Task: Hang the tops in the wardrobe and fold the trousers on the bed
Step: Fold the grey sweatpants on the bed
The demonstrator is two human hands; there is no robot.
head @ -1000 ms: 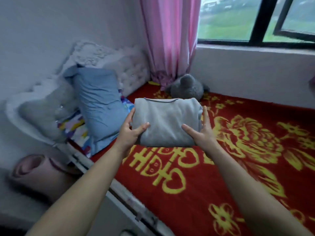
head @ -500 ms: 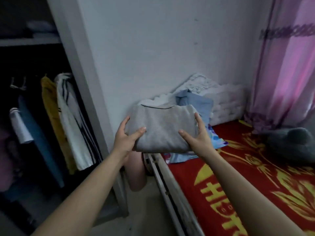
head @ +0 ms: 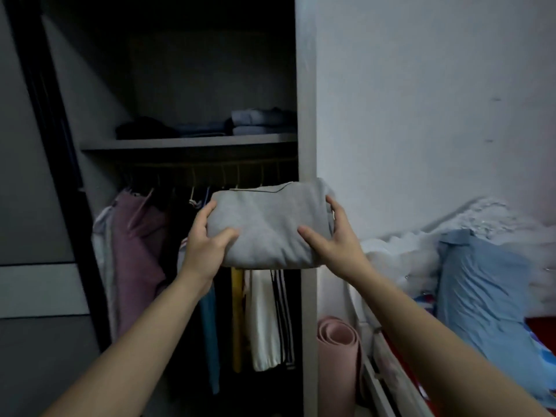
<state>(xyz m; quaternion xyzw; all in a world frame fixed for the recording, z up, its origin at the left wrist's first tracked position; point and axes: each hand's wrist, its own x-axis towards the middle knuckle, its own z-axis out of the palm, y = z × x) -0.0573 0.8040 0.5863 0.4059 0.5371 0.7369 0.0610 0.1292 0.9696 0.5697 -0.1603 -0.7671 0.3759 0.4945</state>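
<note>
A folded grey pair of trousers point(head: 267, 224) is held up in the air in front of the open wardrobe point(head: 305, 115). My left hand point(head: 207, 245) grips its left end, thumb on top and fingers underneath. My right hand point(head: 334, 236) grips its right end the same way. Behind the bundle, several tops point(head: 261, 320) hang on a rail, among them a purple one, a yellow one and a white striped one. A shelf point(head: 186, 142) above the rail carries folded clothes point(head: 261, 121).
The wardrobe's right side panel stands just behind the bundle. A rolled pink mat point(head: 338, 356) leans at its foot. The bed point(head: 391, 371) with a blue pillow point(head: 481, 287) and white headboard lies at the right. A sliding door point(head: 36, 236) fills the left.
The view has swung left from the bed to the wardrobe. Both hands have carried the folded grey trousers along and now hold them before the hanging rail.
</note>
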